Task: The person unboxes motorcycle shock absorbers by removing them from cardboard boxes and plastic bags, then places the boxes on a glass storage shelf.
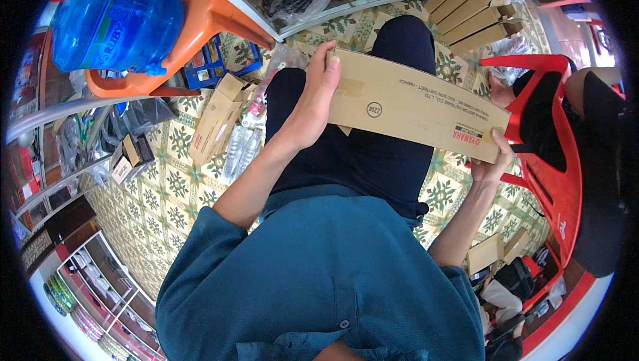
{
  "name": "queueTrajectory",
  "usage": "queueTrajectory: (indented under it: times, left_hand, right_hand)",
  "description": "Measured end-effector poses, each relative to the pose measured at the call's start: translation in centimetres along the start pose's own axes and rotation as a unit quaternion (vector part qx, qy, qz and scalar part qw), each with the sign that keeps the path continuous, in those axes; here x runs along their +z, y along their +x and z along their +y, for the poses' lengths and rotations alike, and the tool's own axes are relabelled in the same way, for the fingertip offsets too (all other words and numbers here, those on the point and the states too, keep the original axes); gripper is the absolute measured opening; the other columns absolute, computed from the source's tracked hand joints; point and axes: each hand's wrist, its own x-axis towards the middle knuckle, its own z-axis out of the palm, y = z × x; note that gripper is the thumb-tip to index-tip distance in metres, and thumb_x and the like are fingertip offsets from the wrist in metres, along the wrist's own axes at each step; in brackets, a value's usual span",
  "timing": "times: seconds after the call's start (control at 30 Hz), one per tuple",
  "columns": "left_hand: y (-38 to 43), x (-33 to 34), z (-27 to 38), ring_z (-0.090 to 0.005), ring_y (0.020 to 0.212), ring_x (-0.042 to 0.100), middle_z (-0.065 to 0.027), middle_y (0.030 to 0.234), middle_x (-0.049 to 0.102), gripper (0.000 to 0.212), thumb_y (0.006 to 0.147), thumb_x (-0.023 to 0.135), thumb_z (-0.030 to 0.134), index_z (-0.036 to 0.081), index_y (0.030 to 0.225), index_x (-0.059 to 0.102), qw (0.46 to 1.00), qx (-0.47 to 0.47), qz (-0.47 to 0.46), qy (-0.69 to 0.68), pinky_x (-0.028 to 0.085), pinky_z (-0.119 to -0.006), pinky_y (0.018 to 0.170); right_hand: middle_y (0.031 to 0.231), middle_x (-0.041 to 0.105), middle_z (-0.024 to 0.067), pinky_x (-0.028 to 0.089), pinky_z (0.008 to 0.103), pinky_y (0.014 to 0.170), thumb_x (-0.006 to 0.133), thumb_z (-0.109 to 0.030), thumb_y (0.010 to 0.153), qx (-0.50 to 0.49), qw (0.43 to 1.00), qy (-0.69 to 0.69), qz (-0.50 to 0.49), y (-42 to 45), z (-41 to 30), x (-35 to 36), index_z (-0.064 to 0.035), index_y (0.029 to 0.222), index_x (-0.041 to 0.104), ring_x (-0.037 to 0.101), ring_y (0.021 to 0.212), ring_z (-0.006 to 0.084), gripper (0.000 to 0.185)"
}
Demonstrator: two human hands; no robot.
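Note:
A long flat cardboard box (414, 103) with Yamaha printing lies level across the person's knees, held up between both hands. My left hand (322, 86) grips its left end, with the thumb on the upper face. At the box's far right corner, my right hand (494, 156) pinches the edge with thumb and fingers. Beneath the box a small cardboard corner shows between the thighs; what it belongs to is hidden. On the tiled floor to the left stands an opened cardboard box (214, 126), and beside it lie plastic-wrapped parts (239, 153).
An orange plastic chair (219, 11) bears a blue water bottle (120, 21) at upper left. Long cardboard boxes (469, 11) stand at upper right. A red plastic chair (564, 161) is close to my right hand, with another person beside it. A glass display case (369, 6) is ahead.

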Motion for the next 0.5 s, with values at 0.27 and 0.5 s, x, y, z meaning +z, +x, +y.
queueTrajectory:
  times: [0.27,0.5]
  left_hand:
    - [-0.2,-0.3,1.5,-0.0191,0.152,0.017,-0.0095,0.163,0.018,0.06,0.11,0.029,0.04,0.013,0.16,0.009,0.978,-0.075,-0.059,-0.184,0.016,-0.036,0.122]
    - [2.0,-1.8,1.4,-0.0254,0.144,0.035,-0.0145,0.156,0.036,0.065,0.108,0.027,0.048,0.008,0.159,0.018,0.947,-0.125,-0.076,-0.286,0.026,-0.039,0.119]
  right_hand:
    - [0.099,0.069,0.007,0.05,0.0282,0.056,0.066,-0.029,0.086,0.016,1.0,-0.026,-0.001,-0.4,0.0,-0.2,-0.0026,0.119,0.06,0.065,0.074,0.0153,0.042]
    - [0.108,0.067,0.0066,0.05,0.0337,0.074,0.065,-0.034,0.09,0.015,0.999,-0.028,-0.034,-0.9,-0.1,-0.9,-0.0039,0.125,0.059,0.065,0.093,0.0185,0.047]
